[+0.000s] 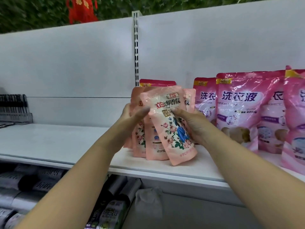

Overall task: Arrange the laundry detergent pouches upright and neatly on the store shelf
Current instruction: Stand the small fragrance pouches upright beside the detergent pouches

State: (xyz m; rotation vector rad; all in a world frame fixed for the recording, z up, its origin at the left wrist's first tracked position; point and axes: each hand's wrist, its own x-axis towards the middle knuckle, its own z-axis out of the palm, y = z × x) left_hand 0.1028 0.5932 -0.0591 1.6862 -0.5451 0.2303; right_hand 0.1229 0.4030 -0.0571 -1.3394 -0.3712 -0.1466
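Fingers (175,111) of the right hand (192,124) curl round the right edge of the front peach pouch (171,123), thumb pressed on its face, so it is gripped. The left hand (134,115) lies with straight fingers against the left side of the peach pouch stack (140,129), steadying rather than grasping. The front pouch leans, top to the left, its bottom corner at the near edge of the white shelf (57,146). Behind stand more peach pouches; to the right, well filled, the large pink pouches (244,109) stand upright. My worry: the tilted pouch sits close to the shelf lip and may slide off if released slack; soft, floppy packs behind could topple leftward should the left hand withdraw.
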